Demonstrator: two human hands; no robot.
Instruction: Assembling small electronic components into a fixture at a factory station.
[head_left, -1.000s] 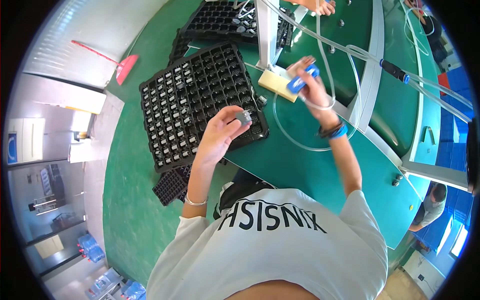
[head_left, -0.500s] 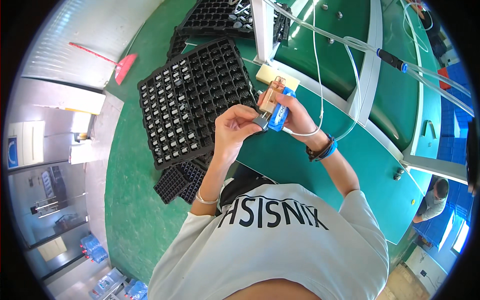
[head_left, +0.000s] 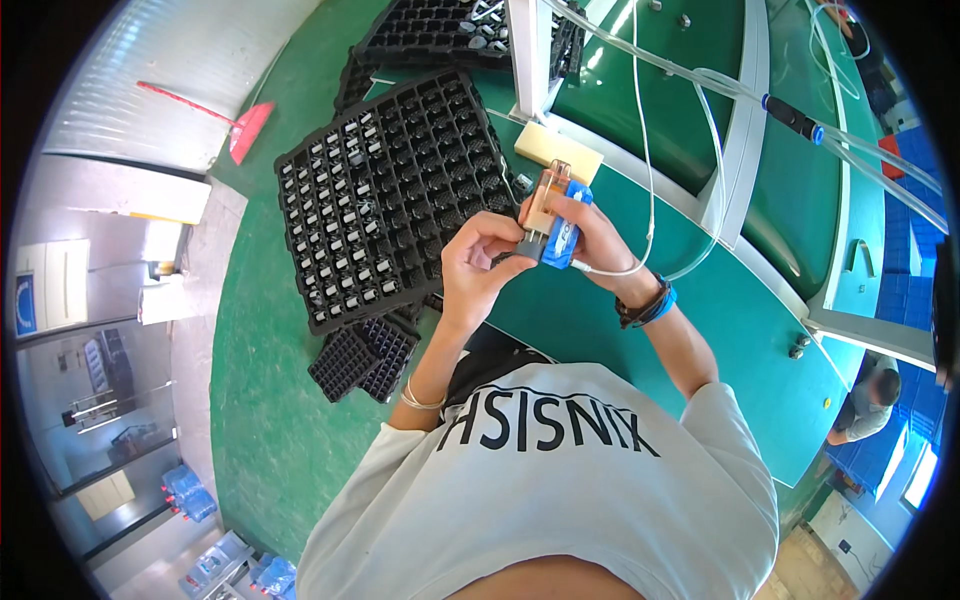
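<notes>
Grey part [head_left: 531, 246] sits pinched between the thumb and fingers of my left hand [head_left: 480, 262], at the near end of the blue-and-orange tool [head_left: 563, 238] that my right hand [head_left: 603, 247] clasps.

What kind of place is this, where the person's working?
Probably a factory workshop for small parts: there's a black compartment tray with rows of silvery parts, a blue handheld tool, and a green workbench.

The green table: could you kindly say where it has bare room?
Bare table lies between the right forearm and the metal parts, and between that forearm and the shirt. Crowded: around the black tray and yellow block.
</notes>
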